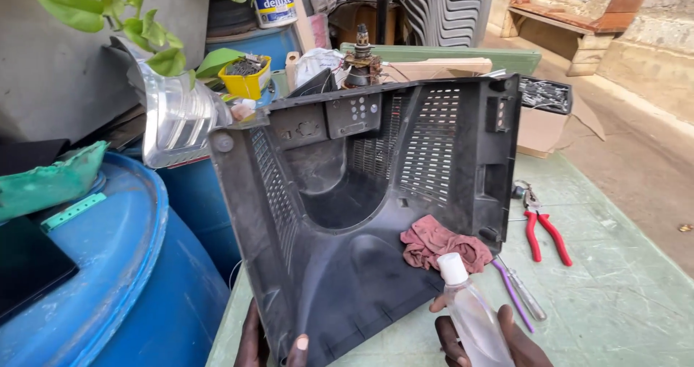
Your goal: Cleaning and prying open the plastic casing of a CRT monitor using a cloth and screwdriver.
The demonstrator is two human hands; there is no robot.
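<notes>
L hand (275, 345) grips black plastic casing (361, 208); R hand (481, 338) wraps clear white-capped bottle (473, 313), cardboard box (542, 125) behind.

Outdoor repair yard: pliers (543, 226), screwdriver (517, 289), blue drums (123, 280), green worktable (614, 295).

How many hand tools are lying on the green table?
2: red-handled pliers to the right of the black plastic casing, and a purple-handled screwdriver nearer, beside the pink rag. The casing may hide others.

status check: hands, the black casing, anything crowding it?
Left hand grips black plastic casing at its bottom edge, tilted up. Right hand holds clear bottle. Reddish rag lies inside casing; red pliers, screwdriver alongside on table.
</notes>
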